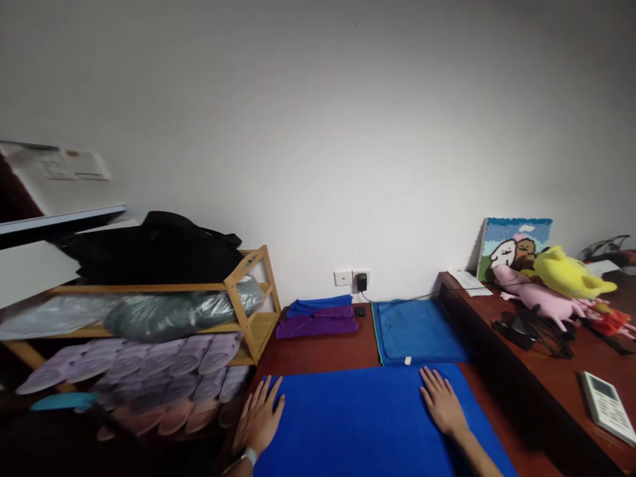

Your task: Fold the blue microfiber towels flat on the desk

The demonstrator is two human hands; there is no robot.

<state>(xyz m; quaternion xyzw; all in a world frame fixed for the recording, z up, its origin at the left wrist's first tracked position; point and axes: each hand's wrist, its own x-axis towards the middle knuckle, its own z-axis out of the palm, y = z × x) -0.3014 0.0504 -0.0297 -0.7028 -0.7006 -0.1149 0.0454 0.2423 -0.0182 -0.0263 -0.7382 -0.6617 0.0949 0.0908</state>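
Note:
A bright blue cloth (362, 417) lies spread flat on the brown surface in front of me. My left hand (259, 417) rests open at the cloth's left edge, fingers stretched out, a watch on the wrist. My right hand (441, 403) lies flat and open on the cloth's upper right part, fingers pointing away from me. Neither hand holds anything.
Behind the cloth lie a lighter blue towel (417, 330) and a folded purple-and-blue stack (318, 318). A wooden rack (248, 298) with rolled towels and bags stands left. A raised desk (546, 358) right carries plush toys (561, 281), cables and a remote (607, 405). A wall socket (354, 278) holds a plug.

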